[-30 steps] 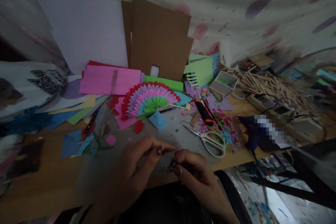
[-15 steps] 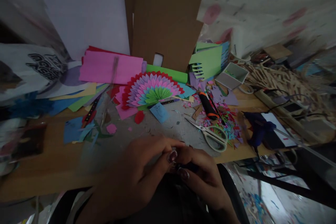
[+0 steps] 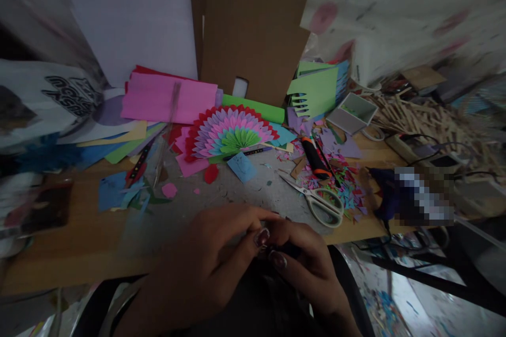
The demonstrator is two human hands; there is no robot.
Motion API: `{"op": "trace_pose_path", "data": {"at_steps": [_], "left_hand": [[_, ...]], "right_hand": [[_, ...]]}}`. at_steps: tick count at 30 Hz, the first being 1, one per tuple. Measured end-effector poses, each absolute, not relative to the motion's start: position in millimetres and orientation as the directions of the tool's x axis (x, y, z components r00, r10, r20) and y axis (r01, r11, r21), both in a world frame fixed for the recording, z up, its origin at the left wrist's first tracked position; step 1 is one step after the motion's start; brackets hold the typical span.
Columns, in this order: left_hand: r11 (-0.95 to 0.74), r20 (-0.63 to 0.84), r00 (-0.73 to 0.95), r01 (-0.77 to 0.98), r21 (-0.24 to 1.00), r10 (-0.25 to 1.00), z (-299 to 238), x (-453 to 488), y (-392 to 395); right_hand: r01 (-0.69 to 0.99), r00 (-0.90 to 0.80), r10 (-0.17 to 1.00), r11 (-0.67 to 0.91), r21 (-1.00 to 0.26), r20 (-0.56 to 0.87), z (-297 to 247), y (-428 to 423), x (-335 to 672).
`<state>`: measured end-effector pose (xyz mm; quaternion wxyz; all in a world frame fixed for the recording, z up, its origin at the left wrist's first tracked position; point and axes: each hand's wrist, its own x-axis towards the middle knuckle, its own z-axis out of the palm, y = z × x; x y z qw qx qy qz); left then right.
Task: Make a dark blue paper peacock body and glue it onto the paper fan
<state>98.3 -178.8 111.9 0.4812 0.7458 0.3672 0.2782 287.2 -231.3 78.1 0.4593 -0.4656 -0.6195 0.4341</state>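
From my end I see the pale-handled scissors (image 3: 324,205) lying on the counter (image 3: 59,258), just beyond the right hand (image 3: 308,266). That hand's fingers (image 3: 296,234) curl close to those of the left hand (image 3: 215,253), both sets bent and nearly closed; I cannot tell what they grip. Farther back I see a layered paper fan (image 3: 237,125) before brown cardboard (image 3: 253,26).
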Motion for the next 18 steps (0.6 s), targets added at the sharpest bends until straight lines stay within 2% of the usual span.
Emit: {"op": "trace_pose_path", "data": {"at_steps": [18], "left_hand": [[-0.377, 0.129, 0.627, 0.280, 0.883, 0.768, 113.3, 102.2, -178.8]], "right_hand": [[0.171, -0.185, 0.966, 0.212, -0.962, 0.180, 79.8, -233.3, 287.6]]}}
